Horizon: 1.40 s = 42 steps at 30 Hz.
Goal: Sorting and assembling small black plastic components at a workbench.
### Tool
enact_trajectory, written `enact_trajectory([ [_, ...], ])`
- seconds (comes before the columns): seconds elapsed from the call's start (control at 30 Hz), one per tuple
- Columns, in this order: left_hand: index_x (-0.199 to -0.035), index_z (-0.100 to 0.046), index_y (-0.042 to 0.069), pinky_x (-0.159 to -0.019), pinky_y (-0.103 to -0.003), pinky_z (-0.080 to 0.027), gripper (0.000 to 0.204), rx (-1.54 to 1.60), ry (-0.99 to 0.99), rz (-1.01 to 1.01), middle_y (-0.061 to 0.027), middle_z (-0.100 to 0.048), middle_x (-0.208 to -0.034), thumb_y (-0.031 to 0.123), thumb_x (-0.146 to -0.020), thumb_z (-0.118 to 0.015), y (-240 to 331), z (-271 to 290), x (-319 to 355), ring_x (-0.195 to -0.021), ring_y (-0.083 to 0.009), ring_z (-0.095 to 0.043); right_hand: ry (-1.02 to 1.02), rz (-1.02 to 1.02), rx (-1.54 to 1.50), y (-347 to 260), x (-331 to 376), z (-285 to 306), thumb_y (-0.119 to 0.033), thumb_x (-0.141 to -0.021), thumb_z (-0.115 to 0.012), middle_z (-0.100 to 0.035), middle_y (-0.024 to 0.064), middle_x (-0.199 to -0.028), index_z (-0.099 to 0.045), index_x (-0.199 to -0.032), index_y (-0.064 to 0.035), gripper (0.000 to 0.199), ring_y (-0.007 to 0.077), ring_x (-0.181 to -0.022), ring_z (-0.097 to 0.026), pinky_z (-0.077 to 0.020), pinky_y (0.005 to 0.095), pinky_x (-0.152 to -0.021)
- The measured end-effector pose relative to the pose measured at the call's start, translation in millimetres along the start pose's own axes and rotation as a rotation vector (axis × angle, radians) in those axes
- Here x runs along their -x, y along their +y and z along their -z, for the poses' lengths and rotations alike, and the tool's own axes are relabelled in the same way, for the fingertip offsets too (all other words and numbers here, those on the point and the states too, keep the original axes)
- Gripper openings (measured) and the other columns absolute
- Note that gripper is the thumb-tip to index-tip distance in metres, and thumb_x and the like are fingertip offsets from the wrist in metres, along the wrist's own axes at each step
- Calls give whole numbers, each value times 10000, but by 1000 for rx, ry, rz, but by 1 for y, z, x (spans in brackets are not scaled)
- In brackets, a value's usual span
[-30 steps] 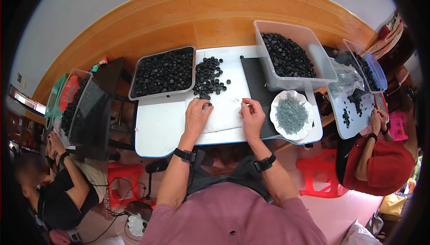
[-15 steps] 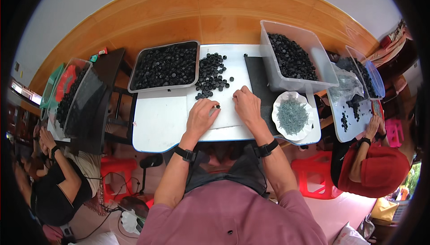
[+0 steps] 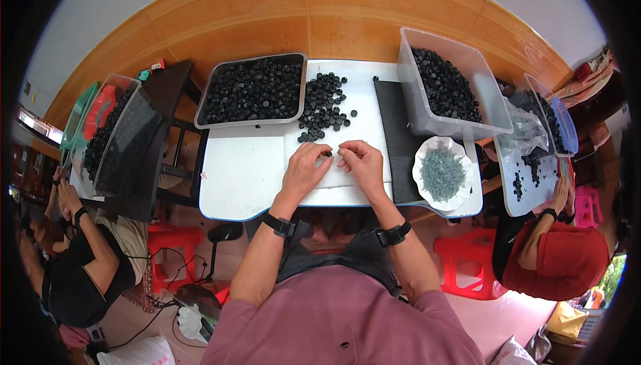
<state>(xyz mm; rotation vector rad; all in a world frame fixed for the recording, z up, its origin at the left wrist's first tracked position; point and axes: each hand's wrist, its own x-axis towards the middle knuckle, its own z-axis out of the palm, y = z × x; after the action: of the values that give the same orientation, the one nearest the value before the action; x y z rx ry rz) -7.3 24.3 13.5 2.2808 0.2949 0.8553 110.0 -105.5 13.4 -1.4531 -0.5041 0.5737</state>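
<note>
- The left hand (image 3: 306, 168) pinches a small black cap (image 3: 328, 154) between its fingertips, just above the white table (image 3: 244, 174).
- The right hand (image 3: 361, 162) meets it there, fingers curled around something too small to tell.
- A loose pile of black caps (image 3: 324, 108) lies just beyond the hands.
- A grey tray (image 3: 252, 89) of caps sits left of the pile; a clear bin (image 3: 446, 91) stands to the right.
- A white bowl (image 3: 441, 173) holds small grey pieces.
</note>
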Motion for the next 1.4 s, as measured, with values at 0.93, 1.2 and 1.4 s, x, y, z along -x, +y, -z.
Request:
enact_trajectory([
  [0.93, -1128, -724, 33, -758, -346, -599, 275, 119, -22, 169, -131, -737, -962, 81, -867, -798, 0, 0, 4, -861, -252, -734, 143, 267, 299, 8, 2, -19, -40, -912, -748, -735, 10, -797, -776, -983, 1, 87, 38, -620, -549, -446, 227, -559],
  [1.2, -1142, -708, 43, -710, -369, -606, 271, 106, 5, 116, -149, -730, -970, 61, -879, -772, 0, 0, 4, -868, -285, -743, 68, 447, 391, 8, 6, -15, -56, -885, -753, -753, 82, -854, -772, -972, -21, 95, 137, -642, -657, -522, 290, -601],
  [1.4, -1147, -710, 23, -764, -319, -598, 283, 173, 29, 182, -119, -761, -941, 87, -884, -793, 1, -1, 3, -833, -210, -749, 84, 229, 227, 13, 10, -9, -12, -885, -722, -746, 57, -880, -756, -1031, -21, 150, 121, -662, -641, -510, 269, -609],
])
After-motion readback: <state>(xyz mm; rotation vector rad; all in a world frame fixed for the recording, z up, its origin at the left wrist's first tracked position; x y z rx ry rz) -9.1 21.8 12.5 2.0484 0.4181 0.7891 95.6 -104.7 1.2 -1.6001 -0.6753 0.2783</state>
